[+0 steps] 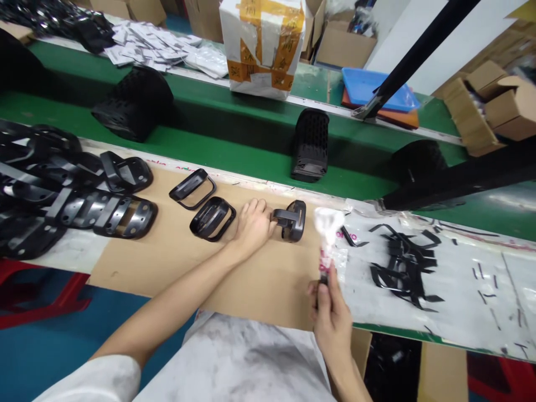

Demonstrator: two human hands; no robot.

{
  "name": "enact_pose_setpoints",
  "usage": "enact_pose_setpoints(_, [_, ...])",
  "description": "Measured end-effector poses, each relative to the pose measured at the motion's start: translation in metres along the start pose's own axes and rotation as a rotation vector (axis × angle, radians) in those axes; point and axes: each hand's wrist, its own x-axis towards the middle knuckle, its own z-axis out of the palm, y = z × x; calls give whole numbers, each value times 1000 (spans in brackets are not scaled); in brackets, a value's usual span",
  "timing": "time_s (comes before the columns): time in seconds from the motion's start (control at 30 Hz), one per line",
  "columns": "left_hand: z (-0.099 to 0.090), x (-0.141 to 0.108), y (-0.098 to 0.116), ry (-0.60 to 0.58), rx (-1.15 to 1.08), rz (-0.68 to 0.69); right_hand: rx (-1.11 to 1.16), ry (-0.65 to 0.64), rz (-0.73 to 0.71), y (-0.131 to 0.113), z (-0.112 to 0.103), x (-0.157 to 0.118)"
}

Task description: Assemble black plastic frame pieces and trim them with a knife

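Note:
My left hand (254,224) rests on the cardboard, its fingers closed on the end of a black plastic part (295,220) that lies tilted. My right hand (334,321) grips the dark handle of a tool with a white, wrapped-looking head (329,221); motion blurs that head, so its kind is unclear. The tool's head is held up, apart from the black part and to its right. Just left of my left hand lie a black oval plastic frame (213,219) and another black frame (193,188).
Many black frames (84,209) are heaped at the left. Thin black strips (404,268) lie on the white sheet at right. Beyond the cardboard mat (146,262), black perforated housings (310,145) stand on a green belt (234,148). A black post (419,56) crosses at right; a taped box (262,47) sits behind.

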Motion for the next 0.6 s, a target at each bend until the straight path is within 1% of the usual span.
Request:
enact_pose_setpoints(0.07, [0,0,0,2,-1,1,-54,-138,43,1,2,2])
enact_pose_setpoints(0.1, [0,0,0,2,2,5,-57,-182,74,1,3,4])
enact_pose_setpoints(0.13, [1,0,0,0,8,8,-40,-189,99,1,2,5])
enact_pose_setpoints(0.2, [0,0,0,-4,17,9,32,-115,108,-1,2,5])
enact_pose_setpoints(0.3, [-1,0,1,-12,11,1,120,28,30,1,3,1])
enact_pose_setpoints(0.33, [-1,0,1,-12,5,-3,118,36,6,2,4,0])
enact_pose_setpoints(0.37, [-1,0,1,-11,0,-5,92,10,-3,3,4,-1])
enact_pose_setpoints(0.47, [-2,0,2,-7,-5,-3,-46,-178,35,7,3,4])
enact_pose_setpoints(0.5, [-2,0,1,-8,-2,-5,-81,-220,46,7,2,6])
enact_pose_setpoints(0.53, [-2,0,0,-11,-2,-5,-100,-228,43,6,0,8])
enact_pose_setpoints(0.6, [-1,1,-4,-5,-28,-5,-121,-172,-3,3,-5,12])
